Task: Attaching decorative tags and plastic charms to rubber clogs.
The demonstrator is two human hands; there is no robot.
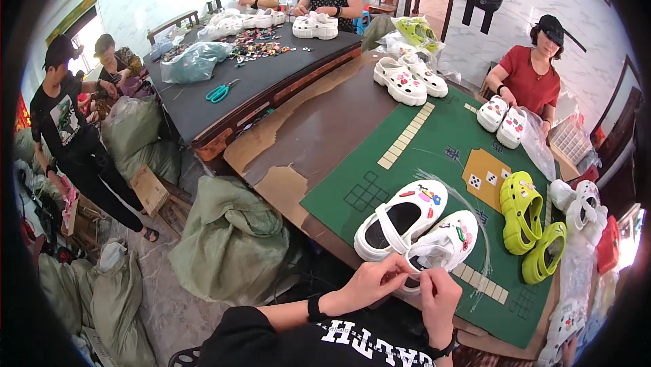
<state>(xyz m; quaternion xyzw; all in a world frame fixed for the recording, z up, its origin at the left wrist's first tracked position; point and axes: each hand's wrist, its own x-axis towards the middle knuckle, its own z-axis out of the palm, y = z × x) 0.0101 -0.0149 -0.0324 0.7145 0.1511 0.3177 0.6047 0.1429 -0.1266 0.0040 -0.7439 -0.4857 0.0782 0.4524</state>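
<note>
A pair of white clogs stands at the near edge of the green mat, toes pointing away from me. The left white clog (401, 221) has a strap across its opening and colourful charms on the toe. The right white clog (456, 238) also bears charms, with clear plastic in its opening. Over its heel end, my left hand (373, 280) and my right hand (439, 298) meet with fingertips pinched together. Whatever lies between the fingers is too small to make out. My hands partly hide that clog's heel.
Lime clogs (521, 214) stand to the right on the green mat (352, 177). Across the table, a person in red (536, 79) handles white clogs (502, 121). More white clogs (401, 82) sit at the far edge. Teal scissors (220, 92) lie on the dark table; sacks (227, 238) fill the floor left.
</note>
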